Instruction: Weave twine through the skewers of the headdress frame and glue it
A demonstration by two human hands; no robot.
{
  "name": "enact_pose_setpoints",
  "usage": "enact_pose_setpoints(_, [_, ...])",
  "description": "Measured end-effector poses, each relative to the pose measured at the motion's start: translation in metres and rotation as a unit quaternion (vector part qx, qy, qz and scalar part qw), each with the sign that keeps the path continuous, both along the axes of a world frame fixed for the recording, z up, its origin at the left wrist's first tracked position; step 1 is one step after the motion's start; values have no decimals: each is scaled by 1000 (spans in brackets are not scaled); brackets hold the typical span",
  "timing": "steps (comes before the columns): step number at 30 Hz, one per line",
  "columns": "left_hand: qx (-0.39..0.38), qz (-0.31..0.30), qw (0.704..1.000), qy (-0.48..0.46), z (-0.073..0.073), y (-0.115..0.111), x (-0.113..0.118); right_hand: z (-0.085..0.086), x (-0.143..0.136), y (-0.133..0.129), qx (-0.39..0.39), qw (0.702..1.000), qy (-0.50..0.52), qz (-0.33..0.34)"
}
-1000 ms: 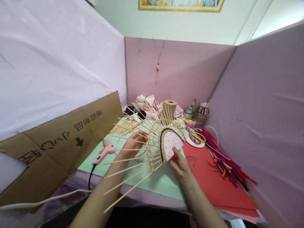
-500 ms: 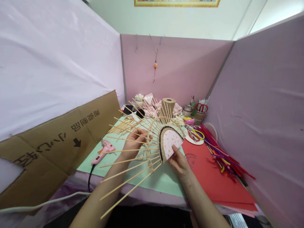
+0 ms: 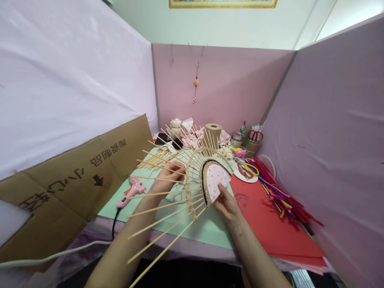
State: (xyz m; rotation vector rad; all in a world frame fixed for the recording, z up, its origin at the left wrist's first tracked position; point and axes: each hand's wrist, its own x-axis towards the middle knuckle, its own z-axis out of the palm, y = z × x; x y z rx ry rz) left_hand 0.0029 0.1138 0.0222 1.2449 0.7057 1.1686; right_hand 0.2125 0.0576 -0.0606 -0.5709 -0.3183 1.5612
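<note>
A half-round piece with a pink dotted face (image 3: pixel 216 181), a tan band and a black rim hangs above the green table sheet. Thin wooden sticks (image 3: pixel 162 229) fan out from it, with twine (image 3: pixel 188 192) woven across them in an arc. My right hand (image 3: pixel 225 203) grips the lower straight edge of the dotted face, thumb on top. Behind the left-hand sticks is my left hand (image 3: pixel 170 178), its thumb and fingers pinched together near the twine; what they hold is too small to make out. Loose twine (image 3: pixel 179 196) loops below it.
A pink glue gun (image 3: pixel 132 191) lies at the left near a cardboard sheet (image 3: pixel 75 180). Red paper (image 3: pixel 264 228) and colourful pipe cleaners (image 3: pixel 282 196) are at the right. Behind stand a twine spool (image 3: pixel 213 134), a jar (image 3: pixel 238 139) and red-handled scissors (image 3: pixel 255 136).
My left hand has drawn slightly left, away from the twine arc. The fan of sticks has tilted a little, its lower sticks now reaching further down. My right hand keeps its grip.
</note>
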Motion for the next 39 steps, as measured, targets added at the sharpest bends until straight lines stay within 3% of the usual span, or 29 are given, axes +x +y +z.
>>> enact_pose_setpoints(6, [33,12,997,76,19,13,-17,6,7,-3,6,999,-36,0])
enact_pose_setpoints(11, [-30,-76,995,62,31,19,-37,21,29,-10,13,995,-101,-20])
enact_pose_setpoints(16, [-111,-175,978,12,32,24,-54,40,60,-17,36,985,-168,-33])
enact_pose_setpoints(24, [-180,-226,955,63,26,31,-62,54,97,-27,-9,965,-257,-46])
enact_pose_setpoints(27, [-159,-230,958,70,15,39,-65,58,105,-29,-22,961,-271,-54])
enact_pose_setpoints(30, [-110,-197,967,117,8,43,-67,59,112,-31,-32,957,-280,-74])
enact_pose_setpoints(35, [28,-130,957,259,13,43,-72,59,120,-34,-50,952,-290,-83])
enact_pose_setpoints(39, [80,-126,942,300,18,48,-77,63,119,-38,-33,952,-294,-82])
